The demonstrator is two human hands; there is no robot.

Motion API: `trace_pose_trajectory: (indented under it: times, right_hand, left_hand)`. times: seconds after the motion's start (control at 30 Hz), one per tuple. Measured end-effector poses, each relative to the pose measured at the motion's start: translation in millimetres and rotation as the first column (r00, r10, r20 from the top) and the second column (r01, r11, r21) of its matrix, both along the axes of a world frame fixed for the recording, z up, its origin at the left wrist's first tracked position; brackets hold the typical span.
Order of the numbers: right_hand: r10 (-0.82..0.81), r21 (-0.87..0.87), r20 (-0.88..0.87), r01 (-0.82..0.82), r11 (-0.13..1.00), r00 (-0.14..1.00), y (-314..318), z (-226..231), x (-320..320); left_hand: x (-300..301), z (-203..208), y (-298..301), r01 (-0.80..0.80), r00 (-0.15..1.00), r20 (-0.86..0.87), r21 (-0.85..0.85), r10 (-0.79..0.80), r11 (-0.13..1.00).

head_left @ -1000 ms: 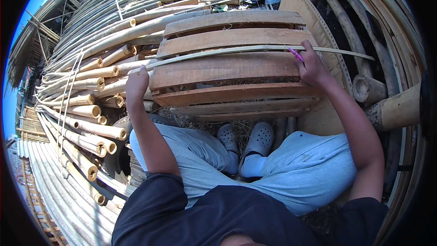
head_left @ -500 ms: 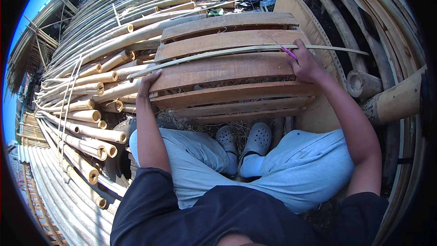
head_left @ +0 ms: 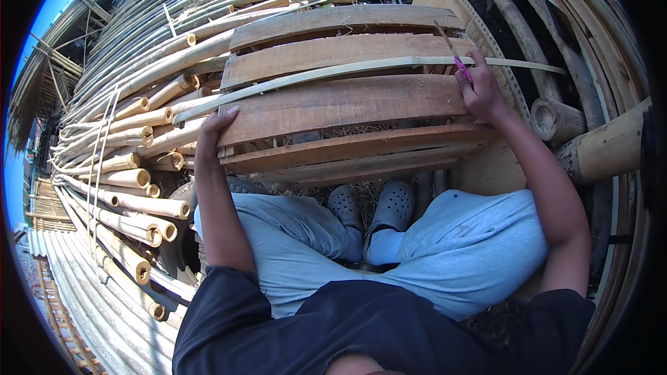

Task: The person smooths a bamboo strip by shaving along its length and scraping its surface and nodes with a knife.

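Note:
A slatted wooden crate [head_left: 347, 101] stands in front of my knees, with straw showing through its gaps. Across its top lies a long pale bamboo strip [head_left: 326, 78], its right end jutting past the crate. My left hand [head_left: 218, 125] grips the crate's left edge, thumb on the slat and the other fingers hidden beneath. At the crate's right end, my right hand [head_left: 484, 90] is closed round the pink handle of a thin-bladed knife [head_left: 460, 62], blade pointing up and slightly left. That hand is beside the strip; whether it also holds the crate I cannot tell.
Stacked bamboo poles [head_left: 125, 178] fill the left side, cut ends toward me. Corrugated sheeting [head_left: 104, 285] lies at lower left. A plywood board [head_left: 455, 7] and a thick bamboo pole [head_left: 604, 142] stand close on the right. My clogs [head_left: 392, 205] rest below the crate.
The crate has shifted a little, its left end moving left with my left hand. My right hand has moved right, and the knife blade has swung more upright.

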State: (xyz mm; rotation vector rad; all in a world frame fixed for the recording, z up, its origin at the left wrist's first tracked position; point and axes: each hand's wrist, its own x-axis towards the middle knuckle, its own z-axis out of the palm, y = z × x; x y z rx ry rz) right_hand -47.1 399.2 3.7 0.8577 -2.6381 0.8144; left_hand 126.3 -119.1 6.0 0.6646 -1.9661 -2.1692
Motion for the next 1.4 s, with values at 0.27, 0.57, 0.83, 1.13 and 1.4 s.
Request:
trace_pose_trajectory:
  times: [0.27, 0.57, 0.83, 1.13, 1.4]
  right_hand:
    - [-0.058, 0.068, -0.033, 0.060, 0.996, 0.998, -13, -2, 25]
    - [-0.002, 0.052, 0.022, 0.001, 0.999, 1.000, -15, 7, 32]
    - [0.012, 0.052, 0.045, -0.014, 0.999, 0.999, -18, 6, 31]
    - [0.019, 0.171, 0.102, -0.036, 0.985, 0.995, -15, 21, 30]
    - [-0.007, 0.242, 0.204, -0.043, 0.969, 0.979, -30, 33, 40]
  left_hand:
    - [24, -20, -1, 0.108, 0.992, -0.077, 0.102, -0.100, 0.989]
    - [44, -36, -7, -0.004, 0.998, -0.057, -0.018, 0.003, 1.000]
    - [42, -32, -2, 0.039, 0.997, -0.072, 0.150, -0.028, 0.988]
    - [46, -15, -2, 0.058, 0.998, -0.009, -0.124, -0.060, 0.991]
    - [67, 31, -6, 0.446, 0.869, 0.485, -0.683, -0.098, 0.579]
